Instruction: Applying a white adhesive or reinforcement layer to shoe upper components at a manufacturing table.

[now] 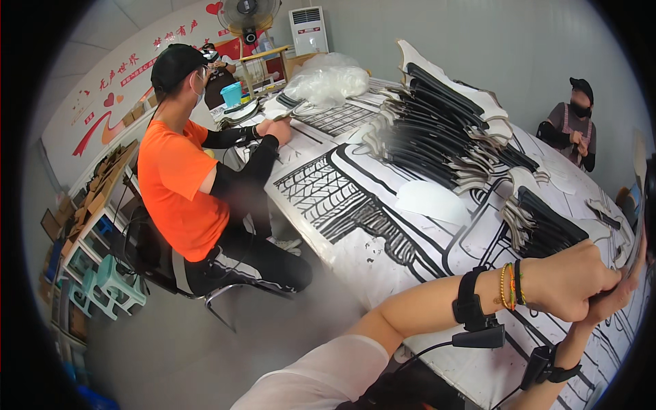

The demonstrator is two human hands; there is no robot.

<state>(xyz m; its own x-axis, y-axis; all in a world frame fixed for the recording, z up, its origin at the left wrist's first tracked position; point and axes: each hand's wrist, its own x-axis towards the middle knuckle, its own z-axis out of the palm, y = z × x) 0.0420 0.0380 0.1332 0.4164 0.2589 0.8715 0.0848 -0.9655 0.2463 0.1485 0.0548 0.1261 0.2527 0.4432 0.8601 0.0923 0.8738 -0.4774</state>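
Note:
My left hand (570, 280) is closed in a fist at the right rim of the picture, its wrist wearing beaded bracelets and a black strap. My right hand (618, 299) comes up from below and presses against it. Both hands close on a thin flat pale piece (639, 254), which the rim mostly cuts off. They hover over the near right end of a long white table (383, 253) printed with black patterns. A stack of black and white cut pieces (547, 229) lies just left of my hands.
A larger fanned pile of cut pieces (437, 130) fills the table's middle, with a clear plastic bag (326, 78) beyond. A person in an orange shirt (179, 184) sits at the left side. Another person (574, 123) sits at the far right. Green stools (113, 283) and shelves stand left.

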